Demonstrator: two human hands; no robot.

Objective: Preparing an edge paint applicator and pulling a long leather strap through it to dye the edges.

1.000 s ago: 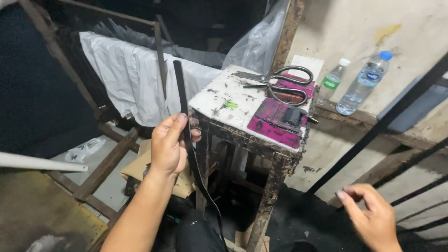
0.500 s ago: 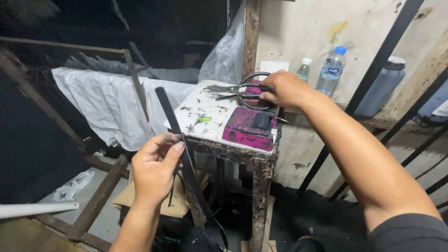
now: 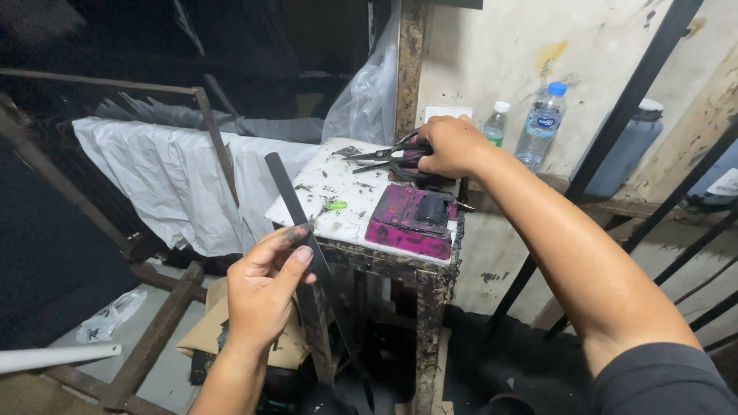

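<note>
A cramped, makeshift backyard workshop: just ahead of the right hand [image 3: 453,146], a stained, peeling wall [image 3: 492,54] rises behind a rusted metal stand [image 3: 430,292] whose white top [image 3: 338,192] is littered with black offcuts. Beyond the left hand [image 3: 265,288], plastic sheeting [image 3: 169,177] drapes a rough wooden frame [image 3: 154,338], with cardboard scraps [image 3: 211,327] below it.

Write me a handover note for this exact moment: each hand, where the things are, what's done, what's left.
Left hand: pinches a long black strip, held upright beside the small table.
Right hand: closed on the scissors' handles at the back of the tabletop; scissors not yet lifted.
Also on the table: a magenta block, black scraps.
Done: strip in hand, scissors gripped.
Left: strip shows no cut yet.
</note>
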